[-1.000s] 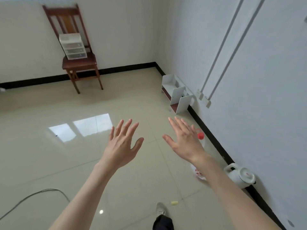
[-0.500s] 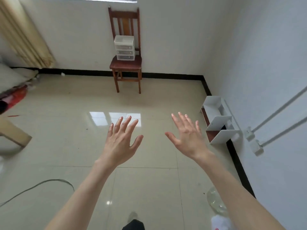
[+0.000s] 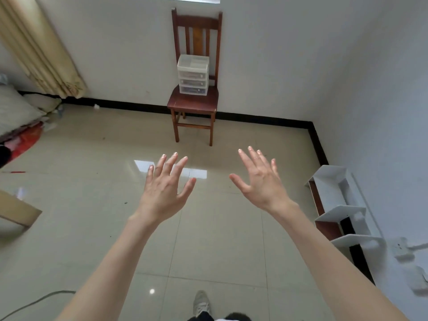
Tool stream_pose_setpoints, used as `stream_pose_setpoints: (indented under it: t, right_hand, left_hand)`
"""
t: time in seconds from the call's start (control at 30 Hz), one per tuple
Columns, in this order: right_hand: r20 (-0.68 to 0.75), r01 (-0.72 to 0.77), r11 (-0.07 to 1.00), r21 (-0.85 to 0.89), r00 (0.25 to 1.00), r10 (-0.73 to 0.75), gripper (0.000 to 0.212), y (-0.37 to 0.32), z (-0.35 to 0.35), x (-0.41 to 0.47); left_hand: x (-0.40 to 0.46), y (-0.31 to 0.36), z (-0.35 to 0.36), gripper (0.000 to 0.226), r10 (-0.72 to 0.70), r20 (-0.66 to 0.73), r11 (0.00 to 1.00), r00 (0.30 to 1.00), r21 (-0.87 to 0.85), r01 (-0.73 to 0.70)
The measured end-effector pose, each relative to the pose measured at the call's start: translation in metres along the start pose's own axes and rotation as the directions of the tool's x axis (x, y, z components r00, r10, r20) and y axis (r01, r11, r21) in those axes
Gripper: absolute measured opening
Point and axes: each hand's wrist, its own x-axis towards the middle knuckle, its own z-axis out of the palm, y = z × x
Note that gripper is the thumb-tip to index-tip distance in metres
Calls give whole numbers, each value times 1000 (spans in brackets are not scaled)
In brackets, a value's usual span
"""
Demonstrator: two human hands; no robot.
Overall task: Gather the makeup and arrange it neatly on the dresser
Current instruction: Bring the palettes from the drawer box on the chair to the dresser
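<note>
My left hand [image 3: 165, 186] and my right hand [image 3: 260, 181] are both stretched out in front of me above the tiled floor, fingers spread, holding nothing. Ahead, a small clear plastic drawer unit [image 3: 193, 74] with three drawers stands on the seat of a dark wooden chair [image 3: 194, 101] against the far wall. What lies in the drawers is too small to tell. No dresser or loose makeup shows in this view.
A white metal shelf [image 3: 339, 205] lies on the floor along the right wall. A beige curtain [image 3: 39, 47] hangs at the upper left, with bedding [image 3: 16, 112] below it. A wooden corner [image 3: 16, 210] juts in at the left. A grey cable [image 3: 34, 302] crosses the floor at the lower left.
The view has swung left and moved forward, so the chair with the drawer unit now stands straight ahead and closer. Both hands stay spread and empty.
</note>
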Motion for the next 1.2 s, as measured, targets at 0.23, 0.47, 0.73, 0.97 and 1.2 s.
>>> stream_pose_setpoints:
  t: [0.23, 0.47, 0.73, 0.97, 1.2]
  right_hand:
    - [28, -29, 1000, -8, 999, 30, 66, 14, -3, 130]
    - [53, 12, 1000, -21, 999, -11, 66, 29, -6, 287]
    - [44, 75, 997, -7, 996, -74, 67, 35, -31, 459]
    - [63, 90, 996, -13, 994, -89, 67, 29, -23, 587]
    - [77, 51, 999, -7, 996, -51, 67, 3, -2, 735]
  left_hand:
    - [127, -31, 17, 82, 14, 64, 1000, 998, 15, -15]
    - [273, -58, 34, 82, 10, 61, 1000, 998, 22, -11]
    - [435, -84, 26, 82, -20, 13, 999, 1000, 30, 19]
    - [545, -129, 35, 84, -61, 37, 997, 997, 47, 60]
    - [681, -209, 40, 85, -49, 110, 998, 993, 55, 43]
